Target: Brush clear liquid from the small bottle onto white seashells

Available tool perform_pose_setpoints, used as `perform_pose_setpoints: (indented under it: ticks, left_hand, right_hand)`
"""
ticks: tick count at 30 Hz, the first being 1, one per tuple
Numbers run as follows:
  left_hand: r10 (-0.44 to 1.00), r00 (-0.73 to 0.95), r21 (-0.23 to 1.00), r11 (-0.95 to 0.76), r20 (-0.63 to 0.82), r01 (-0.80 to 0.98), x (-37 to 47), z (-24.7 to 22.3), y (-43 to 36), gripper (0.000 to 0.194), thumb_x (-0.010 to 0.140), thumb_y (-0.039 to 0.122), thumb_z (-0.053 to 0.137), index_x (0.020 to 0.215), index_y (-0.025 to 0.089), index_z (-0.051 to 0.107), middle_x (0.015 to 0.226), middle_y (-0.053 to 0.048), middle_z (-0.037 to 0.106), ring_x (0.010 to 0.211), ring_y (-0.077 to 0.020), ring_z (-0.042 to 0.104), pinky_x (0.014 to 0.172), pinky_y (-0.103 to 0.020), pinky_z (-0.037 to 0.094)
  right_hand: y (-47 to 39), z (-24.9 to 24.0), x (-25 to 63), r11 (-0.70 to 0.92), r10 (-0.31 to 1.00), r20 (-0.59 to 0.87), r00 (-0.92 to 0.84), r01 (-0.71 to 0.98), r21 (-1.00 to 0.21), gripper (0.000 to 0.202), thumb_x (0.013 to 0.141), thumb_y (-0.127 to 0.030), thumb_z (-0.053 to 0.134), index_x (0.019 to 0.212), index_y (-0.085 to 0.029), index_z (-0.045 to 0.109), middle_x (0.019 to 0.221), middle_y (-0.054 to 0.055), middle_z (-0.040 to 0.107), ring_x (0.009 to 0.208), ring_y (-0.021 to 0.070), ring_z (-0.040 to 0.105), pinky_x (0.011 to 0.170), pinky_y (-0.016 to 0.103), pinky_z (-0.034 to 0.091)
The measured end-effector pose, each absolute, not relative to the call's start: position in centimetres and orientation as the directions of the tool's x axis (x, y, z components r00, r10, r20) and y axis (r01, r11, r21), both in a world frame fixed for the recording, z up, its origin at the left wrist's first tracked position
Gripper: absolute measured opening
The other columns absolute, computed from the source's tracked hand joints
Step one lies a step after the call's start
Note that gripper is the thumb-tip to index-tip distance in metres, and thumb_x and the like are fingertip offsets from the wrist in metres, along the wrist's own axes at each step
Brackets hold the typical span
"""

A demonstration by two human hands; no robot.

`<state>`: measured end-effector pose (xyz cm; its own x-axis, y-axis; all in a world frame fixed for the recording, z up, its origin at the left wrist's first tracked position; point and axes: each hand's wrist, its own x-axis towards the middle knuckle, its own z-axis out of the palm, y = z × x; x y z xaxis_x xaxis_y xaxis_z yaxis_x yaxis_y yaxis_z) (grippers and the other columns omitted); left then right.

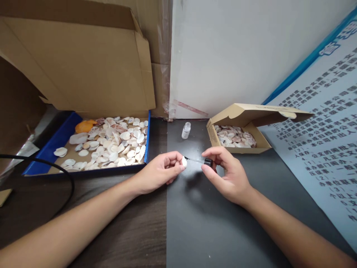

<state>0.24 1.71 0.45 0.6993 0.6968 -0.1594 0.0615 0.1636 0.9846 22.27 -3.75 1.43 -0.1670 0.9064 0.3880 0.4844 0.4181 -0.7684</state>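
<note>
Between the fingertips of my left hand [164, 169] is a small white seashell [184, 162]. My right hand [227, 173] pinches the black cap of a thin brush applicator [208, 162]. The brush's dark tip points left and is at the shell, apparently touching it. Beyond my hands, a small clear bottle with a white label [186, 131] stands upright without its cap.
On the left, an open blue-sided cardboard box [147, 137] holds many seashells. A smaller open box [213, 136] with shells stands at the back right. A black cable [73, 186] curves across the left side. A printed sheet [320, 130] leans along the right.
</note>
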Motion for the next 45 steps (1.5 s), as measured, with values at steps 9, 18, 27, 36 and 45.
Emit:
perform_pose_setpoints:
  ticks: [9,18,27,36,45]
  left_hand:
    - [0.703,0.688,0.982,0.175,-0.179,0.076,0.33,0.58,1.62,0.036,0.087,0.051,0.066,0.086,0.019,0.051,0.059,0.009,0.043,0.048,-0.0061,0.037,0.047,-0.02,0.026]
    - [0.692,0.704,0.986,0.153,-0.158,0.07,0.31,0.61,1.67,0.034,0.089,0.05,0.064,0.087,0.018,0.052,0.059,0.009,0.043,0.049,-0.0061,0.036,0.047,-0.02,0.027]
    - [0.696,0.698,0.985,0.154,-0.168,0.084,0.28,0.62,1.62,0.037,0.087,0.053,0.065,0.086,0.019,0.05,0.058,0.009,0.042,0.049,-0.0066,0.036,0.048,-0.02,0.026]
    - [0.687,0.708,0.986,0.143,-0.164,0.09,0.26,0.57,1.67,0.033,0.09,0.05,0.062,0.087,0.019,0.05,0.059,0.009,0.042,0.049,-0.0067,0.036,0.047,-0.02,0.026]
    - [0.687,0.709,0.986,0.143,-0.16,0.085,0.18,0.49,1.7,0.032,0.091,0.048,0.061,0.085,0.019,0.049,0.059,0.009,0.042,0.05,-0.0065,0.037,0.047,-0.02,0.027]
  right_hand:
    - [-3.78,1.59,22.26,0.424,0.903,0.396,-0.166,0.493,-0.76,0.017,0.089,-0.022,0.063,0.105,-0.024,0.057,0.079,0.0,0.057,0.064,0.0144,0.055,0.057,0.027,0.047]
    - [-3.76,1.53,22.19,0.434,0.898,0.407,-0.168,0.49,-0.756,0.018,0.088,-0.021,0.064,0.104,-0.024,0.057,0.077,-0.002,0.057,0.059,0.0127,0.054,0.056,0.026,0.047]
    - [-3.8,1.69,22.28,0.434,0.898,0.4,-0.182,0.504,-0.746,0.014,0.089,-0.024,0.062,0.103,-0.023,0.059,0.076,0.0,0.06,0.062,0.0147,0.056,0.058,0.027,0.048]
    - [-3.76,1.65,22.29,0.437,0.899,0.393,-0.195,0.487,-0.757,0.011,0.092,-0.023,0.059,0.103,-0.023,0.059,0.075,-0.001,0.058,0.061,0.0136,0.055,0.059,0.026,0.047]
    - [-3.71,1.69,22.25,0.418,0.907,0.379,-0.184,0.499,-0.759,0.009,0.094,-0.024,0.056,0.103,-0.023,0.059,0.072,-0.003,0.055,0.06,0.0129,0.053,0.059,0.026,0.046]
